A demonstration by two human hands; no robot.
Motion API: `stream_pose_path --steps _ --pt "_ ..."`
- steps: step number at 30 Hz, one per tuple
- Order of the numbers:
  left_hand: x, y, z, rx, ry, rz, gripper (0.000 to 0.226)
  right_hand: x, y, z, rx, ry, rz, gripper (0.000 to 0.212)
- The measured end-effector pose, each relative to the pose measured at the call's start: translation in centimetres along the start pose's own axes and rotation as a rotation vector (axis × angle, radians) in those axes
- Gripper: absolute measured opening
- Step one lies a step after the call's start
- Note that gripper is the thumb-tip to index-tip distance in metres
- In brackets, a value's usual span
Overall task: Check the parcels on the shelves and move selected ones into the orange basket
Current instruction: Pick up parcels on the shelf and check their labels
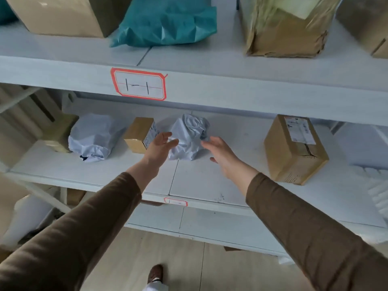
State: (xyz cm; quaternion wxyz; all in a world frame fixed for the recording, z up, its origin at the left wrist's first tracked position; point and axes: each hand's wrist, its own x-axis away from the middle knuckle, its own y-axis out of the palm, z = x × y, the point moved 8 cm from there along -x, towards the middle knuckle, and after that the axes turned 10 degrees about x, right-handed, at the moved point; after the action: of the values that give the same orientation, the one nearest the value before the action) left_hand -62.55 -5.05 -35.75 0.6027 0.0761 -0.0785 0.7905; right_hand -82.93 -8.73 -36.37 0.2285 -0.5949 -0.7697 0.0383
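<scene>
Crumpled white parcel (189,138) sited mid-shelf, flanked by left hand (160,147) and right hand (220,153), both spread, nothing grasped. Orange basket not seen. Risk: slack wrapping may be pinched alone, parcel dropped; small box (139,134) at left may be knocked.

- The teal bag (168,19) and the boxes beside it run off the top edge.
- Print on the brown box's label (299,129) is too blurred to read.
</scene>
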Motion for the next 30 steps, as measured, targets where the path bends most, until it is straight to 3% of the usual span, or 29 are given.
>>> stream_pose_path --steps 1,6,10,13,15,18,20,24,30 --pt "-1.6 -0.3 -0.2 -0.013 -0.02 -0.003 0.049 -0.8 0.5 -0.5 -0.014 0.011 0.03 0.003" --pt "-8.0 -1.1 -1.1 -0.123 -0.097 -0.065 0.065 -5.8 2.8 -0.2 -0.094 0.121 0.147 0.008" --pt "-10.9 -0.6 -2.2 -0.166 -0.153 -0.198 0.07 -7.5 4.5 0.7 -0.186 0.234 0.177 0.045" --pt "-11.3 -0.2 -3.5 -0.107 -0.237 -0.28 0.071 -7.7 5.4 1.4 -0.218 0.28 0.177 0.044" --pt "-10.6 0.1 -4.3 -0.077 -0.278 -0.319 0.058 -7.1 5.7 2.3 -0.229 0.309 0.205 0.044" --pt "-7.9 0.3 -4.5 -0.022 -0.265 -0.371 0.016 -5.2 5.9 3.8 -0.258 0.32 0.242 0.041" --pt "-6.0 0.0 -4.9 0.021 -0.26 -0.388 0.007 -3.3 6.1 4.7 -0.288 0.324 0.234 0.036" --pt "-2.0 -0.3 -5.3 0.077 -0.24 -0.432 0.023 0.8 6.5 7.0 -0.371 0.352 0.208 0.04" --pt "3.8 -0.5 -3.8 0.097 -0.13 -0.446 0.039 7.2 5.4 7.0 -0.472 0.307 0.229 0.023"
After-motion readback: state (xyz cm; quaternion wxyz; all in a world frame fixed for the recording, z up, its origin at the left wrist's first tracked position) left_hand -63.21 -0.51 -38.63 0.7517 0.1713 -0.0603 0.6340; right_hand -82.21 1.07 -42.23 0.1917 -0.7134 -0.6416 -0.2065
